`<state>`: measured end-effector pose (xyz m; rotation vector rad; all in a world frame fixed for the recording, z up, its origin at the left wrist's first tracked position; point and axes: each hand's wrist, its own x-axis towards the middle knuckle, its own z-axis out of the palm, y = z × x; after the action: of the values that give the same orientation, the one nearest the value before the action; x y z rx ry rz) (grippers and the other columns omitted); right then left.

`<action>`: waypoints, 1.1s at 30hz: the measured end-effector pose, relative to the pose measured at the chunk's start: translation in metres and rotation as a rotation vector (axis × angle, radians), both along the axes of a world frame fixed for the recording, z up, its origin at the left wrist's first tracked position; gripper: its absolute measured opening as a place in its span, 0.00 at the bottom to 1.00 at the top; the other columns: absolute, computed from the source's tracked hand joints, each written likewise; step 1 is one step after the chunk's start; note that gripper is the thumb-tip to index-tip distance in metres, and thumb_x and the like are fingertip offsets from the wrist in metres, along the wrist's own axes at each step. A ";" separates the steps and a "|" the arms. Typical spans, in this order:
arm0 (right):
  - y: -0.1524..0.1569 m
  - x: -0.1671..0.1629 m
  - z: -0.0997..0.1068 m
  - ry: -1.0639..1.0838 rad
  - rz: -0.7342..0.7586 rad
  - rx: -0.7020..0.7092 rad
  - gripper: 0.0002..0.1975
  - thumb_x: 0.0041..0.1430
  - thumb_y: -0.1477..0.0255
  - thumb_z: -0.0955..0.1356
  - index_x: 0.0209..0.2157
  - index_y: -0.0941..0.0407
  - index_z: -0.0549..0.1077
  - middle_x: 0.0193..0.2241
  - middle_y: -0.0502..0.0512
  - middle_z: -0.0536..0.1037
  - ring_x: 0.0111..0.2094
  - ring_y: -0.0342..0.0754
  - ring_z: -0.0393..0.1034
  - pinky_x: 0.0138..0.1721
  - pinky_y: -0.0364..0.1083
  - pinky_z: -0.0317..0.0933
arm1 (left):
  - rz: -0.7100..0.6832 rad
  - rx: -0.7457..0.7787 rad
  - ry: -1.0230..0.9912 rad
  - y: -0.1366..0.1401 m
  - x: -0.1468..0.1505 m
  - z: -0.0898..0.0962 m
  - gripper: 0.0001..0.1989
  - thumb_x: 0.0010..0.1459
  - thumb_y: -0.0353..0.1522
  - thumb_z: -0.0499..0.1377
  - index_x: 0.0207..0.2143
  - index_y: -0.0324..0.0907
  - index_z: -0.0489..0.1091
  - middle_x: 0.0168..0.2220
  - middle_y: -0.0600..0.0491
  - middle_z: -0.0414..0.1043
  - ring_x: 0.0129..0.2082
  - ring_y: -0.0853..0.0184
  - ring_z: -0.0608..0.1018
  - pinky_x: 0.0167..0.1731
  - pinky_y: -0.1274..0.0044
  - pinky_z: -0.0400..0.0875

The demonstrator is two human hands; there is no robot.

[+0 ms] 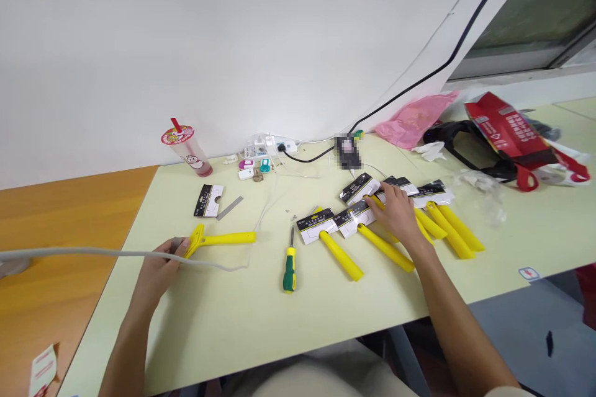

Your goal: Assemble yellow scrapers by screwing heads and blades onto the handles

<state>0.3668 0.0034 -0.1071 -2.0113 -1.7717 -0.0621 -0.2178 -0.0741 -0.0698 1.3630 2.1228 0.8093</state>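
My left hand [162,263] is closed around the head of a yellow scraper [228,238], whose handle points right. A grey cable crosses in front of that hand. Over a group of yellow-handled scrapers with black-and-white cards, my right hand [395,211] has its fingers closed on a carded scraper [376,201]; its palm hides part of the handle. Another carded scraper [342,255] lies to the left of this hand. Between my hands rests a green-and-yellow screwdriver [289,270], with small screws [293,218] near its tip. A loose card [207,201] and a metal blade [230,208] lie beyond my left hand.
A drink cup [192,158] with a red straw stands at the back left. Near the wall are a power strip [267,146] and cables. At the back right lie a pink bag [414,119], a black strap-like object [470,149] and a red package [510,130].
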 end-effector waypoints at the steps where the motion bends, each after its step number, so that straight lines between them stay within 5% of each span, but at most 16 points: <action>1: 0.005 0.002 -0.003 -0.006 -0.007 -0.019 0.31 0.73 0.51 0.65 0.66 0.58 0.70 0.59 0.72 0.77 0.59 0.73 0.69 0.59 0.68 0.62 | 0.017 -0.006 0.012 -0.001 -0.001 -0.001 0.27 0.58 0.57 0.64 0.42 0.43 0.82 0.36 0.50 0.81 0.37 0.58 0.79 0.32 0.74 0.69; 10: 0.021 0.011 -0.009 0.073 0.093 0.013 0.33 0.68 0.43 0.67 0.57 0.58 0.75 0.50 0.70 0.78 0.53 0.71 0.73 0.54 0.68 0.67 | 0.086 -0.046 0.132 -0.014 -0.014 0.009 0.25 0.63 0.52 0.59 0.48 0.44 0.80 0.36 0.46 0.83 0.39 0.50 0.81 0.36 0.68 0.72; 16: 0.016 0.003 0.008 0.297 0.121 0.055 0.28 0.67 0.45 0.70 0.52 0.55 0.69 0.44 0.63 0.79 0.37 0.59 0.78 0.40 0.59 0.75 | -0.053 -0.144 0.126 -0.017 -0.010 0.007 0.26 0.64 0.55 0.57 0.51 0.46 0.78 0.42 0.46 0.85 0.39 0.51 0.83 0.35 0.69 0.72; 22: -0.001 -0.009 0.032 0.321 0.248 0.387 0.20 0.71 0.49 0.70 0.47 0.51 0.69 0.51 0.64 0.75 0.46 0.59 0.78 0.35 0.58 0.82 | -0.148 -0.011 0.144 -0.013 0.005 -0.003 0.27 0.65 0.54 0.57 0.51 0.43 0.77 0.53 0.40 0.81 0.47 0.50 0.83 0.44 0.65 0.77; 26: -0.018 -0.016 0.039 0.272 0.233 0.511 0.16 0.72 0.52 0.72 0.43 0.50 0.70 0.43 0.62 0.78 0.49 0.61 0.78 0.39 0.61 0.84 | -0.152 0.044 0.156 -0.011 0.010 -0.007 0.28 0.63 0.55 0.58 0.50 0.42 0.78 0.54 0.39 0.79 0.48 0.48 0.83 0.46 0.62 0.79; 30: -0.027 -0.015 0.036 0.299 0.246 0.490 0.17 0.71 0.51 0.73 0.43 0.50 0.71 0.41 0.62 0.79 0.50 0.63 0.79 0.42 0.61 0.83 | -0.168 0.075 0.154 -0.008 0.012 -0.002 0.29 0.61 0.55 0.59 0.50 0.42 0.79 0.55 0.38 0.78 0.53 0.45 0.82 0.46 0.61 0.80; 33: -0.026 -0.009 0.030 0.386 0.253 0.310 0.25 0.70 0.45 0.71 0.50 0.51 0.73 0.45 0.63 0.81 0.43 0.60 0.81 0.41 0.60 0.82 | -0.191 0.160 0.197 -0.002 0.017 0.013 0.28 0.63 0.56 0.59 0.51 0.45 0.79 0.57 0.41 0.76 0.57 0.45 0.79 0.50 0.60 0.79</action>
<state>0.3582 -0.0224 -0.0768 -1.4577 -1.6337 0.1172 -0.2003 -0.0759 -0.0566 1.7642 2.0654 0.8103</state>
